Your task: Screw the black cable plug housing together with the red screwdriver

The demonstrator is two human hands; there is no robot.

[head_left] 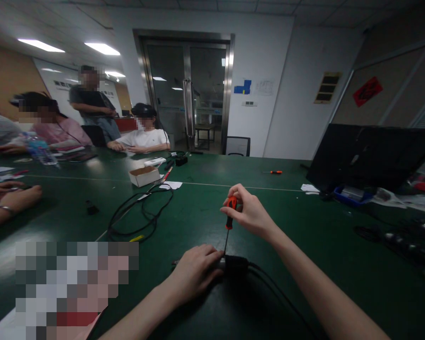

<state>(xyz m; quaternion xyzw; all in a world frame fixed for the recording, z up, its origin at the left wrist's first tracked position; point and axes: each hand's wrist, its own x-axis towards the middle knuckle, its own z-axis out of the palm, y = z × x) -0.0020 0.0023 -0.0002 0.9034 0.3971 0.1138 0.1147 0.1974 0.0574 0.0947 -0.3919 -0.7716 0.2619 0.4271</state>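
Observation:
My right hand [246, 210] grips the handle of a red and black screwdriver [230, 215] from above, thumb and fingers around its top. The thin shaft points down, slightly tilted, and its tip meets a dark device with a cable [236, 265] lying on the green table. My left hand [200, 270] lies over the device's left part, its fingers wrapped round it beside the screwdriver tip. A metallic part of the device shows by my fingertips, and its far left end sticks out past my hand. Where exactly the tip rests is too small to tell.
On the green table [205, 212] a coiled black cable [118, 222] and an open small box [144, 176] lie to the left. Another screwdriver [276, 172] lies farther back. A black monitor [371, 158] stands at right. Several people are at the left, one person's hands [16, 200] near the edge.

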